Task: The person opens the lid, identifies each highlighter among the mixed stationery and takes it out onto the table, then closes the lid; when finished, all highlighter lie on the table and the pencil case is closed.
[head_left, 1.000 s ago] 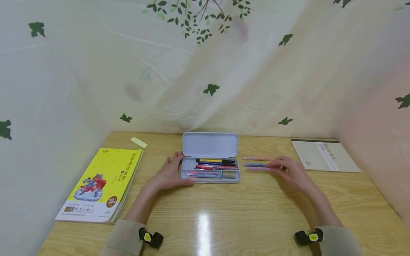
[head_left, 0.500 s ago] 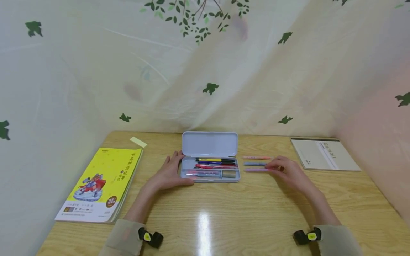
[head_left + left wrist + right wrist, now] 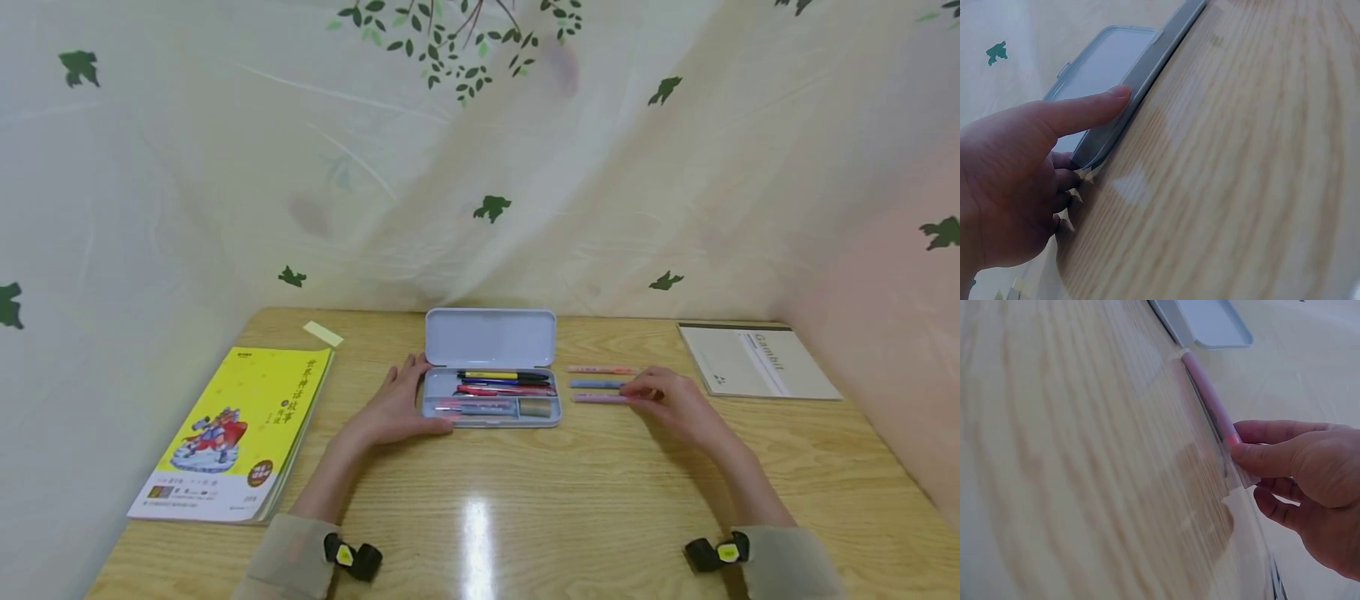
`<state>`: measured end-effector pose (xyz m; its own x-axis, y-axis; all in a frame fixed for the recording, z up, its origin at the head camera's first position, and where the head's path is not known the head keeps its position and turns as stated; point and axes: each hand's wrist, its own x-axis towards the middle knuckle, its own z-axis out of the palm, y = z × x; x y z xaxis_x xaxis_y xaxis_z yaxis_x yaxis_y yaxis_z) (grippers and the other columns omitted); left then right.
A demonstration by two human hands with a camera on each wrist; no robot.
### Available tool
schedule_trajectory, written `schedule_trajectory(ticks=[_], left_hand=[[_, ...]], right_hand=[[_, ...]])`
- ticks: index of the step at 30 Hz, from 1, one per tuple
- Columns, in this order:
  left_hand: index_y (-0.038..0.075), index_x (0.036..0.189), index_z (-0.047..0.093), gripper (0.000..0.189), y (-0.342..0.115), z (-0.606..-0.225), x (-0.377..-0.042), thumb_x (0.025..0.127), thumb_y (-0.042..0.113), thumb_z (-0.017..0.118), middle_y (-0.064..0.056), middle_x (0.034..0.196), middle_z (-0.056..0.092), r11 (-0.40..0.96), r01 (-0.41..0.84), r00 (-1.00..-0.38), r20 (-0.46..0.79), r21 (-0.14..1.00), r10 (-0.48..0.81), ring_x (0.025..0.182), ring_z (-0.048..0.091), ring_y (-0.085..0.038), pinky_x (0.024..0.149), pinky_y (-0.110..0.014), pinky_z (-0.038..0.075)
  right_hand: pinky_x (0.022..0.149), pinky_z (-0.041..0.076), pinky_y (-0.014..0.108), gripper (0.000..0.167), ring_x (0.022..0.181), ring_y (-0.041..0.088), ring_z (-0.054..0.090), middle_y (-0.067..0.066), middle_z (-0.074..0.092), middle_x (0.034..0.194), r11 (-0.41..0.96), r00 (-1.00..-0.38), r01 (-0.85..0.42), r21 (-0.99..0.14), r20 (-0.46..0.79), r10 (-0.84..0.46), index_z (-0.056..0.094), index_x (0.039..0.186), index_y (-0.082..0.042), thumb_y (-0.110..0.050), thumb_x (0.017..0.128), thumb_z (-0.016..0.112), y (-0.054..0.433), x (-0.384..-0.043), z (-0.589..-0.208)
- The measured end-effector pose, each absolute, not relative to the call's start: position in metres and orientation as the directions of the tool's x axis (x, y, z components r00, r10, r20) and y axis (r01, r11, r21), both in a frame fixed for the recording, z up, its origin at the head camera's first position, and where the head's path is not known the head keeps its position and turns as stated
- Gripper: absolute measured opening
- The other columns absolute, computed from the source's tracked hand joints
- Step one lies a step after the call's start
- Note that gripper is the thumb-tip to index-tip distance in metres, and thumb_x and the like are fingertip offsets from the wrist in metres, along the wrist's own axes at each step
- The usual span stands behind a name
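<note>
pinching the slim purple pen (image 3: 1210,398), your right fingers (image 3: 1272,430) should find it light, stiff, best held mid-barrel, left fingers (image 3: 1067,180) clasping the pale-blue oblong case (image 3: 491,337).

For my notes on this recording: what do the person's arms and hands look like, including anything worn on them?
The left hand and right hand wear no gloves. The beige-grey left sleeve and right sleeve leave part of each forearm bare. Each cuff carries a black device with a yellow patch. No cables show.
</note>
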<state>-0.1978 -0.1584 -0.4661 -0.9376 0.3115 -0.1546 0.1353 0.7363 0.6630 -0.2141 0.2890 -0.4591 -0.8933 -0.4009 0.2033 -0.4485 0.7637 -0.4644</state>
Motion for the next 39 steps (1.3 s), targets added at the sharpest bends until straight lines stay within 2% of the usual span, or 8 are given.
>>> schedule_trajectory(ticks=[14, 25, 39], left_hand=[[0.007, 0.157, 0.031, 0.105, -0.1591, -0.4663, -0.1981, 0.078, 0.051, 0.085, -0.022, 0.173, 0.013, 0.727, 0.148, -0.937, -0.142, 0.670, 0.321, 0.162, 0.007, -0.041, 0.133, -0.057, 0.001], [0.007, 0.157, 0.032, 0.104, -0.1593, -0.4654, -0.1970, 0.079, 0.050, 0.085, -0.021, 0.173, 0.012, 0.722, 0.148, -0.935, -0.142, 0.676, 0.324, 0.162, 0.004, -0.042, 0.133, -0.057, 0.001], [0.007, 0.157, 0.032, 0.105, -0.1594, -0.4666, -0.1979, 0.078, 0.051, 0.085, -0.021, 0.173, 0.012, 0.725, 0.149, -0.935, -0.143, 0.672, 0.325, 0.162, 0.004, -0.042, 0.133, -0.057, 0.001]], right_hand=[[0.071, 0.057, 0.024, 0.018, 0.084, 0.014, 0.067, 0.003, 0.075, 0.095, 0.761, -0.894, -0.445, -0.472, 0.194, -0.403, 0.080, 0.098, -0.011, 0.002, 0.086, 0.078, 0.2882, -0.2133, -0.4560], [0.074, 0.058, 0.023, 0.018, 0.090, 0.018, 0.067, 0.005, 0.074, 0.098, 0.769, -0.903, -0.426, -0.477, 0.172, -0.393, 0.080, 0.100, -0.011, 0.002, 0.088, 0.076, 0.2874, -0.2128, -0.4576], [0.072, 0.057, 0.021, 0.018, 0.087, 0.014, 0.065, 0.004, 0.072, 0.098, 0.767, -0.911, -0.409, -0.494, 0.168, -0.378, 0.079, 0.104, -0.009, 0.000, 0.089, 0.075, 0.2880, -0.2119, -0.4577]])
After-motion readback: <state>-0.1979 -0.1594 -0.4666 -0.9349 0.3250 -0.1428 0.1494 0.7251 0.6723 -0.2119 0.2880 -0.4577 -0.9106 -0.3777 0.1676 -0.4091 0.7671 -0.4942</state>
